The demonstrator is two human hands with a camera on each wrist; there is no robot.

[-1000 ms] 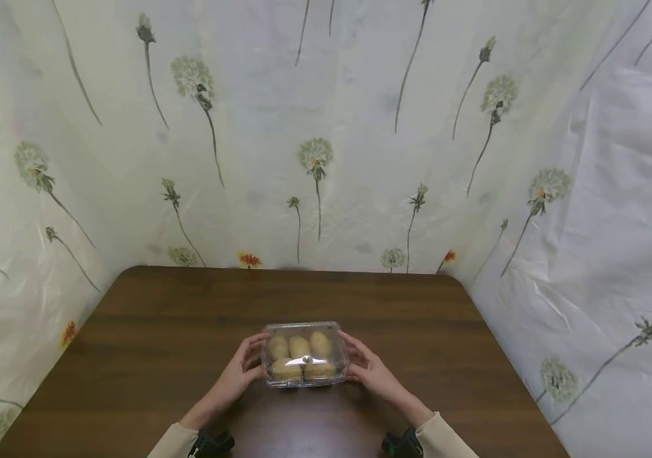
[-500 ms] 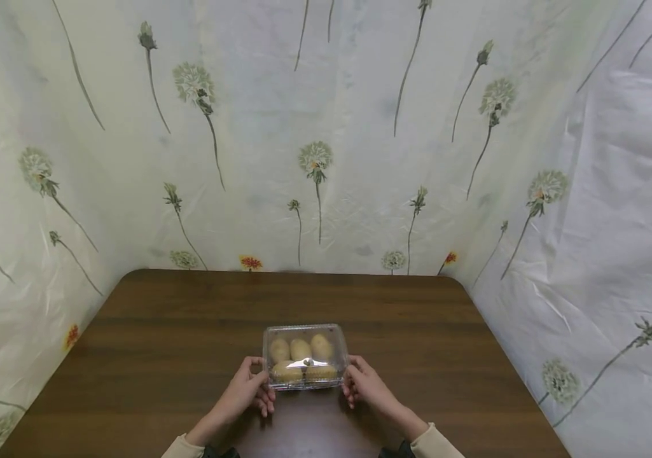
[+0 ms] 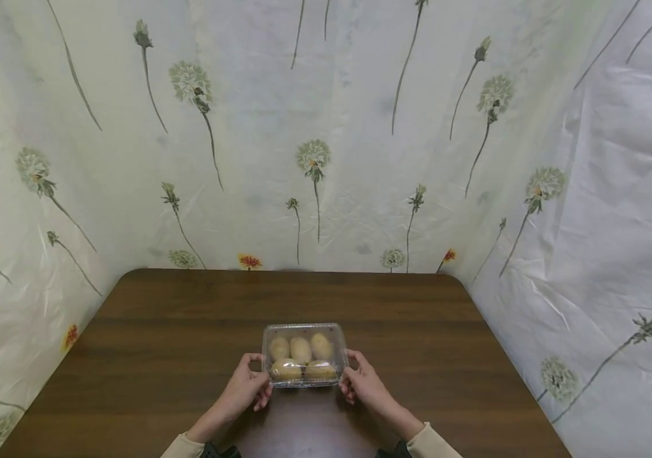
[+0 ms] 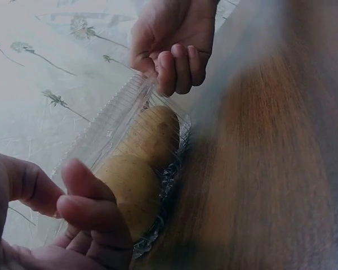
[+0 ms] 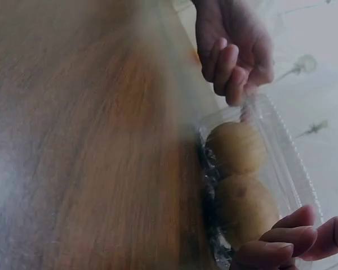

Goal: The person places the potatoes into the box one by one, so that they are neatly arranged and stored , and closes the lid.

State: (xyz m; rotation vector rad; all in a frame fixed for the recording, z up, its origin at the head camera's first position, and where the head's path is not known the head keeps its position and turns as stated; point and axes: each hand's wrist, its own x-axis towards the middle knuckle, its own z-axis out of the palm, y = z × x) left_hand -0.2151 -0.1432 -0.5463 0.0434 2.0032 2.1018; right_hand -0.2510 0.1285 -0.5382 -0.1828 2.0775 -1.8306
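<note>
A clear plastic clamshell box sits on the table. Inside it lie several yellowish potatoes, seen through the transparent lid. At the box's near left corner my left hand pinches the rim between thumb and index finger, its other fingers curled underneath. The near right corner is pinched the same way by my right hand. In the left wrist view the ridged lid edge runs between both hands, and two potatoes show through the front. Whether the lid is fastened, I cannot tell.
The dark brown wooden table has rounded far corners. A pale sheet printed with dandelions hangs behind it and along both sides.
Both hands have moved from the box's left and right sides to its near corners, and their fingers now pinch the rim there. The box stays in nearly the same place.
</note>
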